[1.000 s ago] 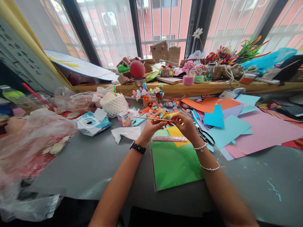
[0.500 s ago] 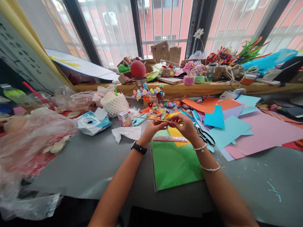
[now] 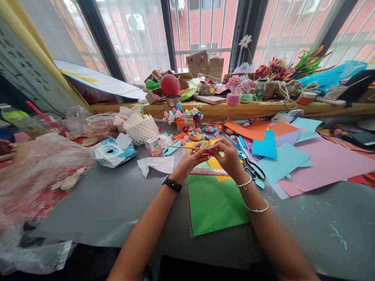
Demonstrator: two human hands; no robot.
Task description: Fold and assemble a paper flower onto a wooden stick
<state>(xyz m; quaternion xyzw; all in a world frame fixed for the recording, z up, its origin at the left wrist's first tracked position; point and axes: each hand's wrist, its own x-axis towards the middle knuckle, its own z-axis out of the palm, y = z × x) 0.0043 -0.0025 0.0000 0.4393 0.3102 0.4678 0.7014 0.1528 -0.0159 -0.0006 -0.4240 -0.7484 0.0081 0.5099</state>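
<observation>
A thin wooden stick (image 3: 181,147) lies nearly level above the table, pointing left. My left hand (image 3: 190,162) is closed on it, fingers pinched around its middle stretch. At the stick's right end my right hand (image 3: 228,156) is closed too, thumb and fingertips pressed together close to the left fingers. Whether a small strip sits between those fingertips is hidden. Beneath both hands are a pink patterned ruler (image 3: 206,171) and a stack of green paper (image 3: 216,207) in a clear sleeve. Yellow paper (image 3: 218,166) partly covers the green sheet.
Black-handled scissors (image 3: 254,169) lie right of my hands, beside blue paper (image 3: 283,162) and a large pink sheet (image 3: 331,164). To the left are a wet-wipe pack (image 3: 114,152), a small pink box (image 3: 154,146) and a white tissue (image 3: 155,166). Crafted flowers (image 3: 184,117) stand behind.
My right hand has shifted slightly left and its wrist has turned, with its fingers now closer over the stick's end. The left hand holds the stick nearly in the same place.
</observation>
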